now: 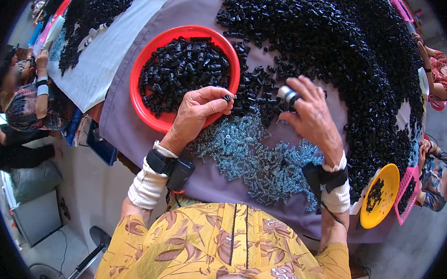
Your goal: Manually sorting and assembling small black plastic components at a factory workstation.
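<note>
My left hand (197, 110) is closed in a pinch at the near right rim of a red basin (135, 85). Between thumb and forefinger it holds a small black plastic part (227, 98), mostly covered by the fingertips. Many similar black parts (184, 68) fill the basin. My right hand (312, 114), with white and dark tape around one finger, hovers over loose black parts and the edge of a spread of small metal springs (243, 151). Its thumb and taped finger are apart, and I see nothing held between them.
A big heap of black parts (342, 39) covers the table's far and right side. At the right stand a yellow bowl (394, 175) and a pink basket (407, 197). Other people's hands work at the left (42, 59) and right edges. A purple cloth (137, 129) covers the table.
</note>
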A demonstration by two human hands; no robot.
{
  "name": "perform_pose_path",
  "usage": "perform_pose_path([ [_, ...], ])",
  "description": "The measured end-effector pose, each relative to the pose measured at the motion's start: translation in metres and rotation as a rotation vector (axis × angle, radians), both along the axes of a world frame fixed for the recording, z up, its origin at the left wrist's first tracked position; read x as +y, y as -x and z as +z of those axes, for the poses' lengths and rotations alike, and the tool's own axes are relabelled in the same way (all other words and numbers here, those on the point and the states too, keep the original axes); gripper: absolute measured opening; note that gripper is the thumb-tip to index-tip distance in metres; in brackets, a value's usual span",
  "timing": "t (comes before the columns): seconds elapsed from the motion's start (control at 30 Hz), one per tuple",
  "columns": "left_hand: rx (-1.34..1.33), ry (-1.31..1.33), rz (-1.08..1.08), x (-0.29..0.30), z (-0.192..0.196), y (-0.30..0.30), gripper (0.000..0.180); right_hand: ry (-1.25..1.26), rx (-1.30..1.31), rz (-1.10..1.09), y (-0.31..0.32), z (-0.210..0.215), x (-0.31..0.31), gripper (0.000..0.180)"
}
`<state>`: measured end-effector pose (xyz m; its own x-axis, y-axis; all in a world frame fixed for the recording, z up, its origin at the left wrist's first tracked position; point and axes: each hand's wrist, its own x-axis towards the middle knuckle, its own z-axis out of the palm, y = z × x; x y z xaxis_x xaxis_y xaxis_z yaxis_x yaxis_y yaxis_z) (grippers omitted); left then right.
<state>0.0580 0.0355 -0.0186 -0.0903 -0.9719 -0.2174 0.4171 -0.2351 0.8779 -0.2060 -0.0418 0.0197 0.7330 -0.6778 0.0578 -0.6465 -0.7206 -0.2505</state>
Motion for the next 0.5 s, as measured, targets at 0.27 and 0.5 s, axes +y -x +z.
perform_pose_path([
  [0.27, 0.003, -0.012, 0.009, 0.0, 0.0, 0.001, 0.018, 0.064, 0.002, -0.07, -0.006, -0.022, 0.005, 0.049],
  [0.5, 0.013, 0.003, 0.002, 0.0, -0.001, 0.001, 0.018, -0.005, 0.029, -0.017, 0.001, -0.014, 0.045, 0.049],
])
